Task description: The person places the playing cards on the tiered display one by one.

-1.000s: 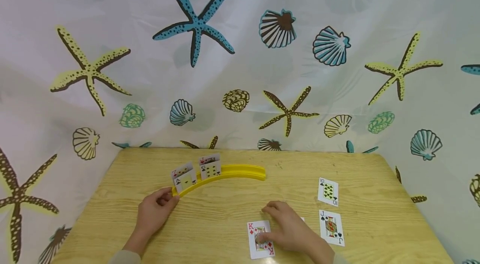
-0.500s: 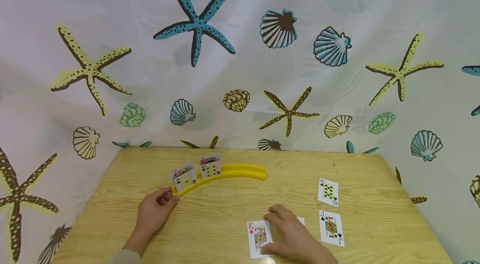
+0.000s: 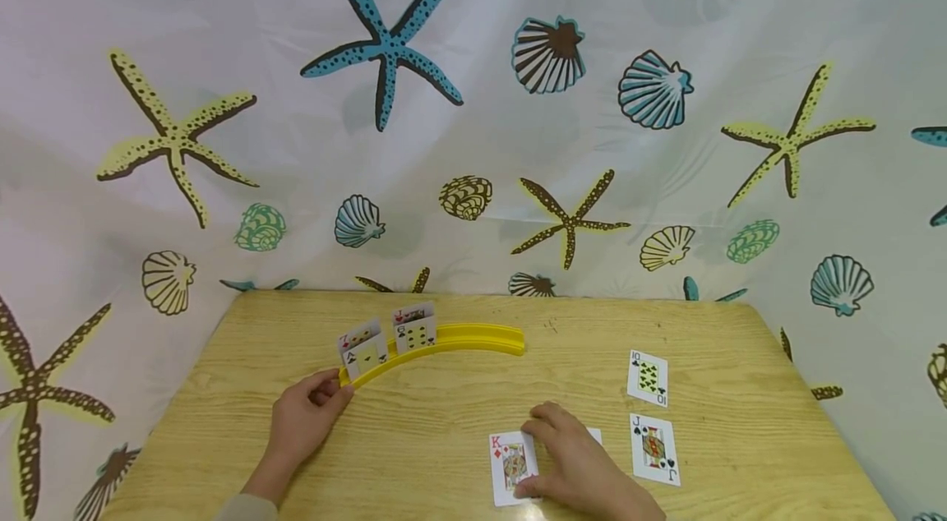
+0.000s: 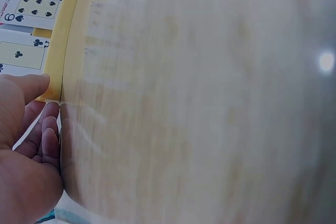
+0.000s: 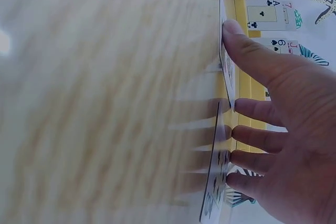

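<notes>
On the tabletop (image 3: 422, 431), the spread right hand (image 3: 575, 463) touches the king card (image 3: 512, 463); the left hand (image 3: 305, 416) pinches the yellow rack (image 3: 479, 338).

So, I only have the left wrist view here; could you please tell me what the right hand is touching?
Observer: The right hand rests its thumb on the king, which is a diamond.
Operator: Thank you. Is anything else beneath that hand?
Observer: Yes, a second card lies under its fingers, though I can't make out which one it is.
Operator: And what stands behind the ace by the left hand?
Observer: A seven of diamonds, its top showing above the ace in the head view.
</notes>
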{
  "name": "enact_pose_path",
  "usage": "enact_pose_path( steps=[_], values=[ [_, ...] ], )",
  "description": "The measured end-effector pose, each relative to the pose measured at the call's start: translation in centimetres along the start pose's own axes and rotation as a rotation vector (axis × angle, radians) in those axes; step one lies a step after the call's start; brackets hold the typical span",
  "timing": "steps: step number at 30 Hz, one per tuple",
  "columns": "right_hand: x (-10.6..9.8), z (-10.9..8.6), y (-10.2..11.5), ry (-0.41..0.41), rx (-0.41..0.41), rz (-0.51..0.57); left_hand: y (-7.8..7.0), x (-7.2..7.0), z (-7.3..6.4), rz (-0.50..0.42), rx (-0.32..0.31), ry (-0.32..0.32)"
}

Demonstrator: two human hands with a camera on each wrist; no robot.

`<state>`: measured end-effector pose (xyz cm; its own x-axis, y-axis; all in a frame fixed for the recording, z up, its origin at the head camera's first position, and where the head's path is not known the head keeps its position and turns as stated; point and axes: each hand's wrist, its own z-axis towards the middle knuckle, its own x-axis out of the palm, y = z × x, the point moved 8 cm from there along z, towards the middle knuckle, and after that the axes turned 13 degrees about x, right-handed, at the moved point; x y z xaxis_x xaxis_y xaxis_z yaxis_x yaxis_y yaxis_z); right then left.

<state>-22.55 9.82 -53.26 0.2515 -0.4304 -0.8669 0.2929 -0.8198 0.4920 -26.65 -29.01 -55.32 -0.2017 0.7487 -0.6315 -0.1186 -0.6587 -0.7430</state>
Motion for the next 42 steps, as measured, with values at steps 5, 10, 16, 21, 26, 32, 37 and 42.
enact_pose_path(
  steps=[5, 10, 16, 21, 26, 32, 37, 42],
  values=[
    [0.0, 0.2, 0.1, -0.006, 0.005, 0.024, -0.1, 0.0, 0.1, 0.006, 0.009, -0.001],
    [0.1, 0.2, 0.2, -0.010, 0.002, 0.061, -0.1, 0.0, 0.1, 0.007, 0.012, -0.005],
    [0.1, 0.2, 0.1, 0.002, 0.027, 0.102, -0.1, -0.1, 0.1, 0.008, 0.006, -0.008],
    [-0.1, 0.3, 0.1, -0.009, 0.043, 0.139, -0.2, -0.1, 0.0, 0.008, 0.006, -0.005],
    [-0.2, 0.5, 0.1, -0.029, 0.051, 0.165, -0.3, -0.1, 0.0, 0.006, 0.007, -0.004],
    [-0.4, 0.5, 0.7, -0.052, 0.005, 0.216, -0.1, -0.1, 0.0, 0.006, 0.004, 0.000],
    [-1.0, 0.2, 1.4, -0.086, -0.035, 0.290, 0.0, -0.1, -0.1, 0.007, -0.001, 0.008],
    [-1.3, 0.3, 1.6, -0.095, -0.055, 0.357, 0.2, -0.2, -0.1, 0.008, -0.005, 0.015]
  ],
)
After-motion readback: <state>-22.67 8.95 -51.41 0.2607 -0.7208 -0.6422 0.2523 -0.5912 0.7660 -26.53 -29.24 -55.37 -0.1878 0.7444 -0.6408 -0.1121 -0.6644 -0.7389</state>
